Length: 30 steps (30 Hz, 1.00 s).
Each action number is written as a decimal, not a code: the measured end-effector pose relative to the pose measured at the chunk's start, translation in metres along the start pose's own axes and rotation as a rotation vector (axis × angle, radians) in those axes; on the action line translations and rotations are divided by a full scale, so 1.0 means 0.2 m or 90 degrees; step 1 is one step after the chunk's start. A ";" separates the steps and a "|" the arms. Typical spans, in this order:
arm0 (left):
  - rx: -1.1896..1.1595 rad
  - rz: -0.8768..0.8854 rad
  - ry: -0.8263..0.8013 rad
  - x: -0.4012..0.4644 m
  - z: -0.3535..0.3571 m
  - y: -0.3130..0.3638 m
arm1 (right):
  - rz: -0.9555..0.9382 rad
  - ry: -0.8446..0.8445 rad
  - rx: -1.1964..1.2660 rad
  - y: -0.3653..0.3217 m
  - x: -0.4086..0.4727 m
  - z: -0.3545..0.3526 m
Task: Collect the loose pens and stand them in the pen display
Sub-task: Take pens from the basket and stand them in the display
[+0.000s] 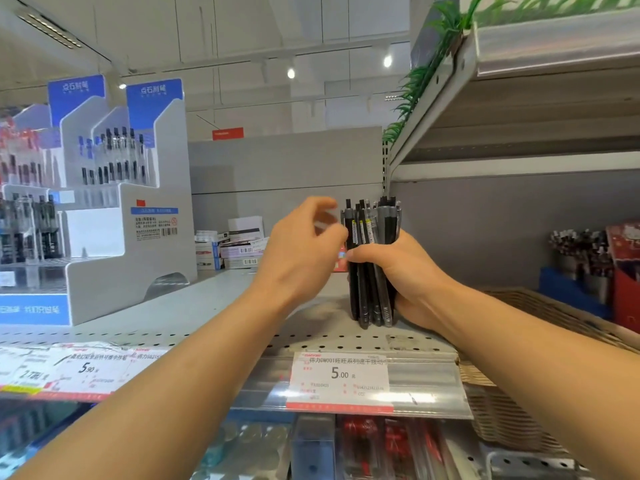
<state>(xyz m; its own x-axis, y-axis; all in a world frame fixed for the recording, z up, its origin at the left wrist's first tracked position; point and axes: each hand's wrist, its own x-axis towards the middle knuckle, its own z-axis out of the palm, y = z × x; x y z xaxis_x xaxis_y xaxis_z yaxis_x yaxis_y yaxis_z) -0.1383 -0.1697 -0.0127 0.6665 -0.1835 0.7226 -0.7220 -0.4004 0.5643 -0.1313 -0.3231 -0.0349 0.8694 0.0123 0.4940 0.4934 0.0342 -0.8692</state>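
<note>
A bundle of several black pens [372,237] stands upright with its lower ends on the white perforated shelf [194,317]. My right hand [405,271] grips the bundle around its middle. Just left of the bundle my left hand [301,251] hovers with loosely curled fingers, its fingertips blurred and close to the pens' upper part; it holds nothing. The white stepped pen display [145,237], with blue header cards and pens standing in its tiers, sits on the same shelf at the left.
Small stationery boxes [235,247] are stacked at the back of the shelf behind my left hand. A wicker basket [540,323] sits at the right, with red and blue packages [620,271] beyond it. An upper shelf [519,98] overhangs the right side. Price tags [341,375] line the shelf's front edge.
</note>
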 end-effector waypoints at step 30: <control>-0.544 -0.215 0.018 -0.18 0.10 0.19 | 0.039 -0.050 0.098 -0.13 -0.22 0.06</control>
<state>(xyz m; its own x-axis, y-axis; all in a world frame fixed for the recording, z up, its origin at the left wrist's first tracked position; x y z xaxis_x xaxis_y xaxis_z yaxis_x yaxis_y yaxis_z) -0.1867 -0.1971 -0.0253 0.8700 -0.1516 0.4691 -0.3891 0.3731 0.8422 -0.1827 -0.3134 -0.0335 0.8902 0.0963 0.4453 0.4238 0.1839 -0.8869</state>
